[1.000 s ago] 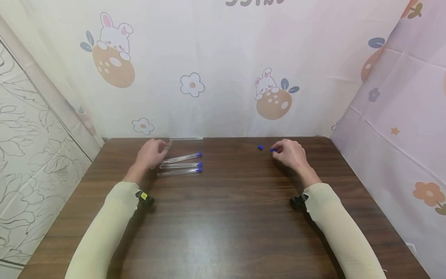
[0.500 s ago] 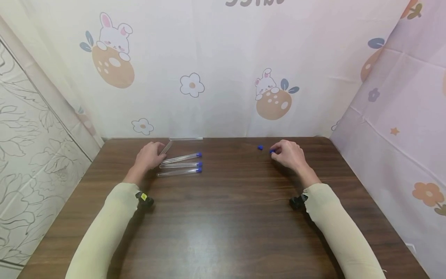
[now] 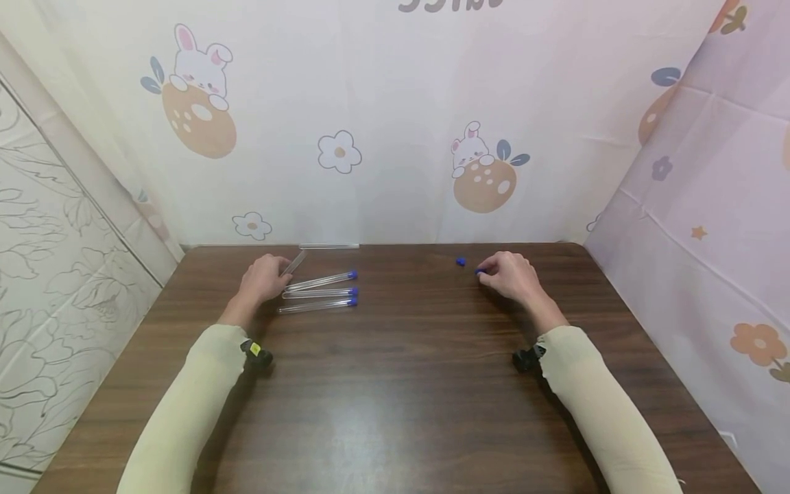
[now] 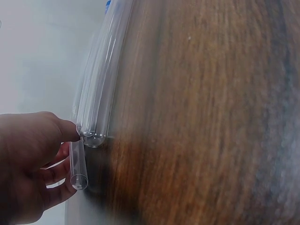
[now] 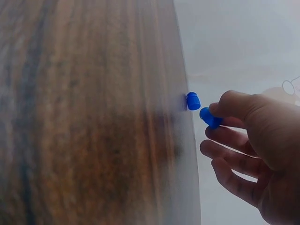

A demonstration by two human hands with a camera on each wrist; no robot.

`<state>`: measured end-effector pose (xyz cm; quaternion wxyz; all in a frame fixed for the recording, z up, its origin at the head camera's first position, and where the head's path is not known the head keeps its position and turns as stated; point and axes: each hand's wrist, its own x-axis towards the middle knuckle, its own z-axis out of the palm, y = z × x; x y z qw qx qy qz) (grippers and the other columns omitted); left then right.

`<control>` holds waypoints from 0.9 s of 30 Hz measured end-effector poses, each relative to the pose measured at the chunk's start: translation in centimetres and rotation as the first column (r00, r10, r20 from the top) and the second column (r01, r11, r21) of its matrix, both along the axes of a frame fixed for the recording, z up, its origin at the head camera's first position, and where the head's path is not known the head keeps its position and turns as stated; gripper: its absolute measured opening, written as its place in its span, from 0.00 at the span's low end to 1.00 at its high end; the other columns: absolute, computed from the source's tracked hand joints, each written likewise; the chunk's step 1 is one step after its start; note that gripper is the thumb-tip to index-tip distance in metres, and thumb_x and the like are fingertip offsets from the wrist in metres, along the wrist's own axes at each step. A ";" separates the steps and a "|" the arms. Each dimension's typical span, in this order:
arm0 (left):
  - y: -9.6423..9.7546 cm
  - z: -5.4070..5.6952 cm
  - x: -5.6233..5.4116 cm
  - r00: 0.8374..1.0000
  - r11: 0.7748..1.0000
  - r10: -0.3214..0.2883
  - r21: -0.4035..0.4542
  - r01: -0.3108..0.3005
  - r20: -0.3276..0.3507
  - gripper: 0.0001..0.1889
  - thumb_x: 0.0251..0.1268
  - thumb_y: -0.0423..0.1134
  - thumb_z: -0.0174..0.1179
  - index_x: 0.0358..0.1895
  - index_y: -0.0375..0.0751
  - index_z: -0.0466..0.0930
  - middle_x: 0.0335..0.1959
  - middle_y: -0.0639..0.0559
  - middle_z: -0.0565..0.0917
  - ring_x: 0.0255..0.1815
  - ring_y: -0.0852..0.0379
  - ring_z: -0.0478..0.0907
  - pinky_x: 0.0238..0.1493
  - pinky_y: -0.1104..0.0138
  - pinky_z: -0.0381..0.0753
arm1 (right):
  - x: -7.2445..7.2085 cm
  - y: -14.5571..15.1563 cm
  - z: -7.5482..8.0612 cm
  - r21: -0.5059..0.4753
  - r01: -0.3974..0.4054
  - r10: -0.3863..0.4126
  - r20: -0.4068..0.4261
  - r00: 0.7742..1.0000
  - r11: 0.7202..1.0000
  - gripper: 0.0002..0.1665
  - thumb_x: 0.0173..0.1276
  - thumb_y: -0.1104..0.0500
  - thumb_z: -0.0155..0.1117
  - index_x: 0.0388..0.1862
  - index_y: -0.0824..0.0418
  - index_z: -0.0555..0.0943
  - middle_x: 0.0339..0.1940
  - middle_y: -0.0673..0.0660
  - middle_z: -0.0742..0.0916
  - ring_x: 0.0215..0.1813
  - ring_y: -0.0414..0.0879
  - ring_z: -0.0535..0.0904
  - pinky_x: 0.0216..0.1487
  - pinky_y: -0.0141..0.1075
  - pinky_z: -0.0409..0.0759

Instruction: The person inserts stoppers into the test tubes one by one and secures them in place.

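At the back left of the table, my left hand (image 3: 264, 278) holds an uncapped clear test tube (image 4: 78, 171) between thumb and fingers. Beside it lie several clear test tubes (image 3: 321, 293) with blue stoppers, their rounded ends toward this hand. Another uncapped tube (image 3: 329, 246) lies along the back edge. Over at the back right, my right hand (image 3: 513, 276) pinches a small blue stopper (image 5: 211, 118) between thumb and index finger, the other fingers loosely bent. A second blue stopper (image 5: 192, 101) rests on the table just left of it.
The brown wood-grain table (image 3: 395, 384) reaches back to a printed curtain (image 3: 395, 185). A second curtain (image 3: 710, 274) hangs along the right side, and a panel with floral line drawings (image 3: 62, 288) stands at the left.
My right hand has drawn slightly toward me and left with the pinched stopper. The left hand has lowered a little, still holding its tube. The other tubes and the loose stopper stay put.
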<state>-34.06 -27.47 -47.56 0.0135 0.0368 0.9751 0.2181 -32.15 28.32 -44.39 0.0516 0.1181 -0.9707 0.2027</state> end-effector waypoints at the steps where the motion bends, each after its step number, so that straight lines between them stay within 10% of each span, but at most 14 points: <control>1: 0.3 0.6 0.5 1.000 1.000 -0.002 0.002 0.002 0.007 0.21 0.80 0.39 0.66 0.69 0.33 0.85 0.63 0.31 0.89 0.53 0.36 0.85 0.57 0.39 0.86 | 0.0 0.0 0.0 -0.001 -0.002 0.002 -0.003 1.000 1.000 0.16 0.76 0.56 0.72 0.56 0.62 0.94 0.55 0.66 0.96 0.55 0.64 0.93 0.53 0.64 0.88; 8: 1.3 2.0 2.2 1.000 1.000 0.004 -0.010 -0.004 0.012 0.22 0.83 0.38 0.62 0.72 0.32 0.83 0.64 0.30 0.88 0.55 0.35 0.85 0.59 0.39 0.86 | 0.0 0.0 -0.1 -0.006 -0.016 0.016 -0.015 1.000 1.000 0.17 0.77 0.56 0.72 0.58 0.62 0.94 0.56 0.66 0.96 0.56 0.63 0.93 0.53 0.64 0.88; 27: 1.3 3.5 2.3 0.996 1.000 0.006 0.005 -0.006 -0.085 0.22 0.80 0.39 0.61 0.72 0.38 0.84 0.60 0.33 0.90 0.58 0.33 0.87 0.61 0.36 0.86 | 0.0 0.2 0.9 -0.060 -0.024 0.021 -0.062 0.998 0.998 0.16 0.77 0.56 0.70 0.56 0.61 0.94 0.52 0.64 0.97 0.53 0.61 0.93 0.55 0.61 0.86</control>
